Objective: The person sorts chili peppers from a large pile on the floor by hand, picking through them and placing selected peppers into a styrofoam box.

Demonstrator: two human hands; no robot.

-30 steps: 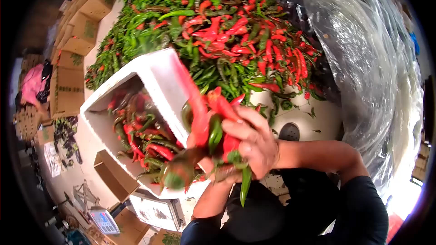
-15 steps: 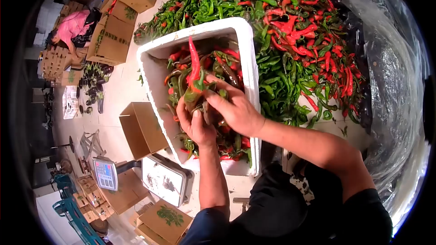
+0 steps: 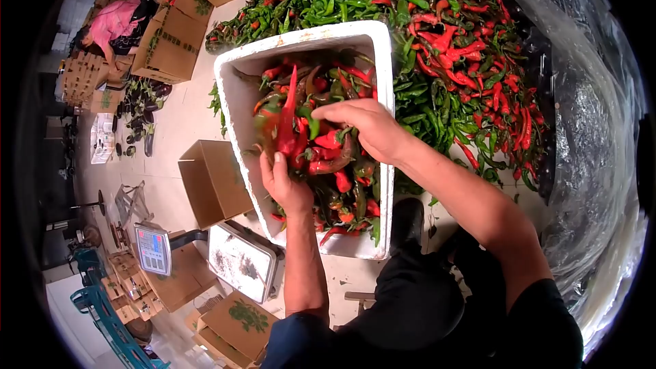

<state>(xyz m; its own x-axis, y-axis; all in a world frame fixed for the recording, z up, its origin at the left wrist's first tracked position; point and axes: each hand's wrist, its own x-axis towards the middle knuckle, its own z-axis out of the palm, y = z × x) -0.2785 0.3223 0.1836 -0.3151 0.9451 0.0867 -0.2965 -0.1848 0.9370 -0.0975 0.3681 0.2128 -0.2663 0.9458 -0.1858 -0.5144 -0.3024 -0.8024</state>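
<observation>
A white foam box (image 3: 386, 184) in front of me holds a mix of red, green and dark peppers (image 3: 342, 181). Over its left side, my left hand (image 3: 285, 183) is closed around several peppers, among them a long red pepper (image 3: 290, 119) pointing away from me. Greenish peppers in that grip are smeared by motion. Farther right, my right hand (image 3: 365, 124) reaches over the box with its fingers together, pinching what looks like a small green pepper (image 3: 311, 124). Its fingertips are partly hidden.
A large pile of green and red peppers (image 3: 465, 75) lies beyond and right of the box, bordered by clear plastic sheeting (image 3: 588, 116). At left are an open carton (image 3: 215, 184), a platform scale (image 3: 240, 260), eggplants (image 3: 147, 113) and a person in pink (image 3: 113, 24).
My hands have moved apart: the right has drawn away from the bunch, while the left keeps hold of the peppers, slightly left and nearer me. The view has shifted a little.
</observation>
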